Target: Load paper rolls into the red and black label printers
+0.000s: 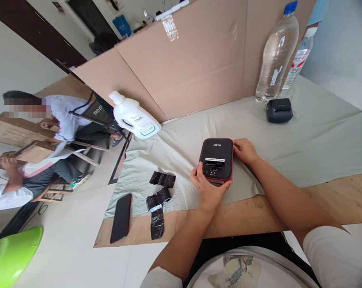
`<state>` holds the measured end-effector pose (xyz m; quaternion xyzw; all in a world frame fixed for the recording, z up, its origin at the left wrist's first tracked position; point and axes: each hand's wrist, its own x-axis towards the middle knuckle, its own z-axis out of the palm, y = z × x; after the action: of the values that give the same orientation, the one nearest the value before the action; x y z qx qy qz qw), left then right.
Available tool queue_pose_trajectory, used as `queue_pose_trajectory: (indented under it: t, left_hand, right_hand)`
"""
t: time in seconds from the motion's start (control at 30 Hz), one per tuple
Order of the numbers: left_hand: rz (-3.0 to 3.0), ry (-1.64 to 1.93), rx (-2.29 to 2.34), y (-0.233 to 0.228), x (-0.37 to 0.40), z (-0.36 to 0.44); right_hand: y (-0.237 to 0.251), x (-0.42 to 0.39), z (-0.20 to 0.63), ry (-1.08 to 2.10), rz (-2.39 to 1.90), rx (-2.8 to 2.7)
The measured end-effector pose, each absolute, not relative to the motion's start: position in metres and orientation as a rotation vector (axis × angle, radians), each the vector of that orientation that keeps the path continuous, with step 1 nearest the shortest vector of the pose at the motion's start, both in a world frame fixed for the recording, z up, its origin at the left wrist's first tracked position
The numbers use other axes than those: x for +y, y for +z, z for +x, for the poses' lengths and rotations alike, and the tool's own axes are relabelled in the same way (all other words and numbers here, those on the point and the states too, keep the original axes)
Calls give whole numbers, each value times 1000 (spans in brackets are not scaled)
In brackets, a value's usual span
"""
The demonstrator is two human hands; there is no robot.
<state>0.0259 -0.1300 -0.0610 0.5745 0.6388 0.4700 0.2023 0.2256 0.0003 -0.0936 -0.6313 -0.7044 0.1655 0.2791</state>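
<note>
A small black box-shaped device with red edges [217,151], which looks like a label printer, lies flat on the cloth in front of me. A slot and a white label strip show on its top. My left hand [208,192] grips its near left corner, with the thumb along the near edge and fingers on the left side and top. At the upper right side, my right hand [246,151] has its fingers curled against the device; the fingertips are partly hidden. To the left lie a crumpled black strip [163,179] and a black strip with a rolled end [157,216].
A black phone [121,218] lies at the table's left corner. Behind are a white jug [139,120], a cardboard panel [195,68], a large water bottle [277,60], a smaller bottle [299,60] and a black case [279,111]. Two people sit at far left.
</note>
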Motion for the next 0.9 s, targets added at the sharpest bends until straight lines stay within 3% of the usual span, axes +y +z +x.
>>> queue_pose_trajectory:
  t: [0.33, 0.57, 0.9]
  left_hand:
    - [1792, 1589, 1546, -79, -128, -3]
    - [1413, 1801, 1476, -85, -123, -5]
    - [914, 1476, 1046, -75, -94, -18]
  right_hand:
    - [-84, -15, 201, 685, -1677, -1657]
    - [-82, -17, 198, 774, -1585, -1725]
    - [-66, -42, 176, 1198, -1054, -1436]
